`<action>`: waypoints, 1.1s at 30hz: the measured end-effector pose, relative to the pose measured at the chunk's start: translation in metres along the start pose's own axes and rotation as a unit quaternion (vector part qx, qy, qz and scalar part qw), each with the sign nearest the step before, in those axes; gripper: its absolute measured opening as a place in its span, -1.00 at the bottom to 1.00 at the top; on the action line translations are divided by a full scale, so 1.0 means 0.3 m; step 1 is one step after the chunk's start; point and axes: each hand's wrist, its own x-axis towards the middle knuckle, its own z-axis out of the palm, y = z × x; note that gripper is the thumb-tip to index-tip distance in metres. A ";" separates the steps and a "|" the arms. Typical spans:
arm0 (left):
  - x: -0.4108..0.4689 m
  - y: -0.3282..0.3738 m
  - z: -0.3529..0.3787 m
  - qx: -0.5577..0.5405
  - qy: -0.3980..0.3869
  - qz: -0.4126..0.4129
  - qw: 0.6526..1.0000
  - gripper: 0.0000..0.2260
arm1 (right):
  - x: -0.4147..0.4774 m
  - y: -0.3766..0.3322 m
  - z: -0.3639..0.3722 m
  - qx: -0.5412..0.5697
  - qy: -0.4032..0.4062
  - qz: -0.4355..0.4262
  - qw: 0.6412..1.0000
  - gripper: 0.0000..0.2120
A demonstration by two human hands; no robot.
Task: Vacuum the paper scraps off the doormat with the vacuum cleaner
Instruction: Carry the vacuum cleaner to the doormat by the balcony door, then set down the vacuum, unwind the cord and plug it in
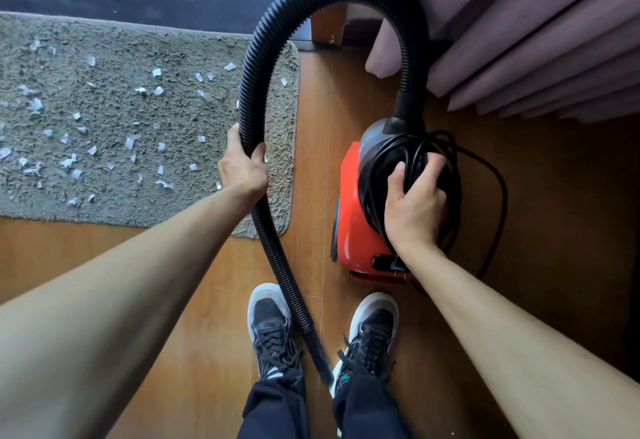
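Grey doormat (104, 120) on wood floor (207, 334), left side, strewn with white paper scraps (128, 142). Red vacuum cleaner (353, 227) stands right of mat, off it. Black ribbed hose (277, 23) arches over. Left hand (242, 170) wrapped around hose. Right hand (414, 205) fingers closed on coiled black cord (450, 168) atop vacuum.

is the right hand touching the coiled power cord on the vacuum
Touching. The head view shows the right hand closed over the coiled power cord atop the red vacuum, thumb hooked behind several strands.
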 end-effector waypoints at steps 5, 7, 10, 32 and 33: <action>-0.032 0.037 -0.033 0.023 0.003 -0.023 0.999 -0.65 | -0.003 -0.016 -0.039 -0.050 -0.070 0.044 0.995 -0.63; -0.066 0.052 -0.045 0.040 0.009 -0.025 0.999 -0.57 | -0.007 -0.027 -0.072 -0.071 -0.121 0.070 0.988 -0.55; -0.136 0.070 -0.061 0.067 0.008 -0.004 0.998 -0.38 | -0.005 -0.032 -0.136 -0.119 -0.195 0.080 0.970 -0.39; -0.641 0.932 -0.825 0.404 -0.044 0.285 0.868 -0.14 | 0.131 -0.889 -1.022 -0.358 -0.194 -0.177 0.896 -0.13; -0.675 0.984 -0.873 0.407 -0.032 0.290 0.866 -0.14 | 0.136 -0.936 -1.076 -0.357 -0.187 -0.180 0.897 -0.13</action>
